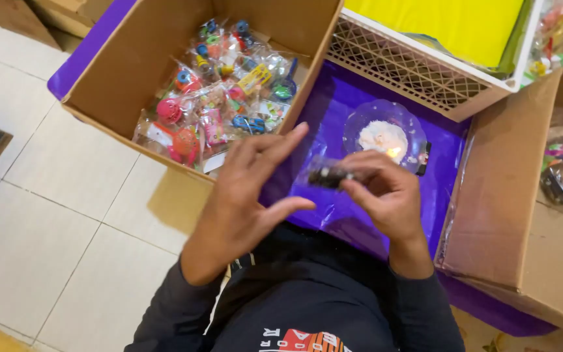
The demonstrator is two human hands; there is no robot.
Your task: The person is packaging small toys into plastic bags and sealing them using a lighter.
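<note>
Pale floor tiles (pixel 47 215) spread out to the left of the hands, and a purple sheet (pixel 333 104) lies under and beyond them. Between the two hands, held up over that sheet, is a small clear plastic bag (pixel 329 175) with a dark little toy inside. The right hand (pixel 386 195) pinches it, thumb and fingertips closed on the bag's end. The left hand (pixel 249 195) is spread, fingers loose, just beside the bag but not gripping it.

Just beyond the right hand, a clear plastic dish (pixel 386 130) holds a white candle with a small flame. Beyond the left hand, an open cardboard box (pixel 131 65) is full of similar bagged toys in bright colours. A white lattice basket (pixel 412 72) sits further off, and another cardboard box (pixel 509 195) stands to the right.

The bag looks very light, thin and crinkly, likely slippery; holding it by the loose film at the end, clear of the flame, seems safest.
</note>
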